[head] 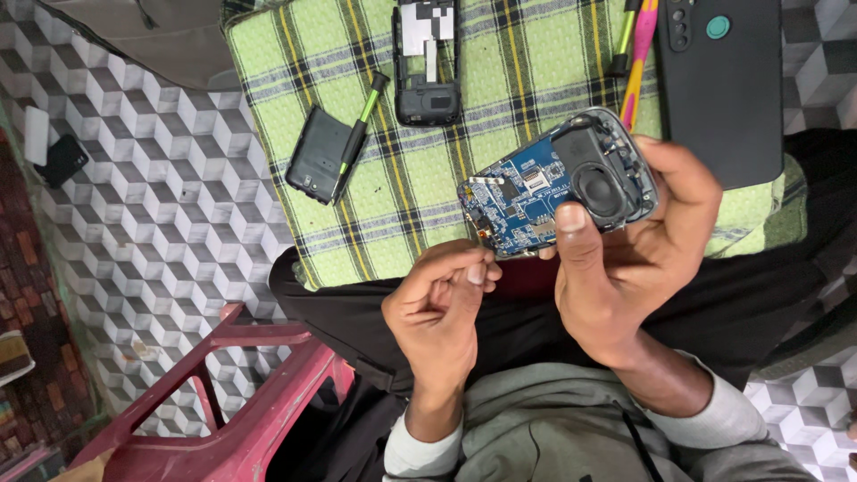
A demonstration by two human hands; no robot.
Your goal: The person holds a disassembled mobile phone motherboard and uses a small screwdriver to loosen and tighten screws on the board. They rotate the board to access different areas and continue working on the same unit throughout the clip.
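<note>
Your right hand (643, 259) rises from the lower right of the frame, thumb and fingers clamped around the opened phone with its blue circuit board (555, 183) at centre right. Your left hand (442, 308), just below-left of it, curls with fingertips pinched at the board's lower corner; what they pinch is too small to make out. The black phone (728, 85) at upper right is cut off by the frame.

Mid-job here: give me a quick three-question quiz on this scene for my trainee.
1. True or false: the right hand has the board in its grip.
2. What lies against the battery? A) screwdriver B) coin C) tweezers
3. Fill in: the stool below the left hand is ____ in colour.
Key: 1 true; 2 A; 3 red.
</note>
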